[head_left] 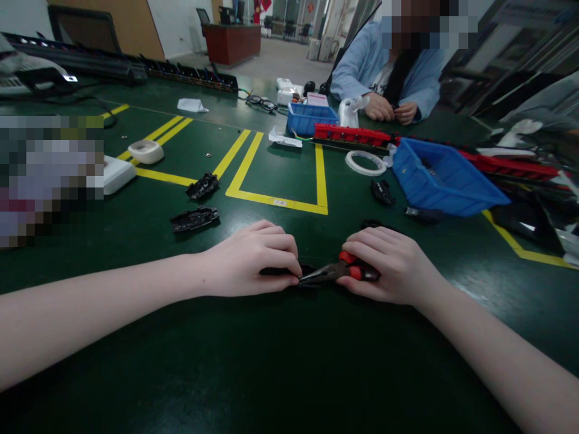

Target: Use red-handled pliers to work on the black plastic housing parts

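My right hand (386, 262) is closed round the red and black handles of needle-nose pliers (332, 272), whose jaws point left. The tips of the jaws meet the thumb and fingertips of my left hand (260, 259). That hand is closed on a dark black part (275, 271), mostly hidden under its fingers; its exact kind cannot be made out. Beyond my left hand, two black plastic shell pieces (195, 219) lie on the green table (289, 374). Past my right hand lies another small black piece (382, 191).
A blue bin (447, 178) stands at the right, with a white tape roll (365, 163) beside it. A smaller blue bin (312, 119) and a long red rail (353, 134) lie farther back. Yellow tape (275, 202) marks the table. A person in a blue sleeve (355, 72) sits opposite.
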Tool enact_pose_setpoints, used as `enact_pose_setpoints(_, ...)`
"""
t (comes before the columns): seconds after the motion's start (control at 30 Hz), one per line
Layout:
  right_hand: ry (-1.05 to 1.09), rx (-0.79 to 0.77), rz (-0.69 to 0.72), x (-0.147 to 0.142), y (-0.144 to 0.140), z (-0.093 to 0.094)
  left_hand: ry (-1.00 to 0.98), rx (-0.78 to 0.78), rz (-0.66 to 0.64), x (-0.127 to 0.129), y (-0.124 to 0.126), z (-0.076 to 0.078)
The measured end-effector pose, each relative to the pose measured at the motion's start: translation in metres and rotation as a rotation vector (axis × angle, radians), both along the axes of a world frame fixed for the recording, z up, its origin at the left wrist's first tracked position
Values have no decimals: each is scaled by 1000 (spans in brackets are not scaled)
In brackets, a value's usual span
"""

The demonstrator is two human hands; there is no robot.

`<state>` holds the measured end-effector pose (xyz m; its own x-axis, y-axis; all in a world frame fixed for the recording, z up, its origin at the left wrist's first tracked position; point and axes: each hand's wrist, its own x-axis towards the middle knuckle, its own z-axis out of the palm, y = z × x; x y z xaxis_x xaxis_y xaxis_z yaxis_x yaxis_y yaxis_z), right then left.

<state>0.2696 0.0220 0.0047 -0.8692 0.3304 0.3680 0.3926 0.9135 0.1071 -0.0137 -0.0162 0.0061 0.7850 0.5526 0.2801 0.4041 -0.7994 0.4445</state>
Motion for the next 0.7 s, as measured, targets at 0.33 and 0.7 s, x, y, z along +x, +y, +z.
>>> enact_pose_setpoints(0.33, 7, 20, 27, 0, -2, 0, 13, 30, 4, 4, -5, 1)
enact_pose_setpoints(0.7, 114, 42, 10, 3, -2, 1, 105, 105, 54, 4, -7, 6)
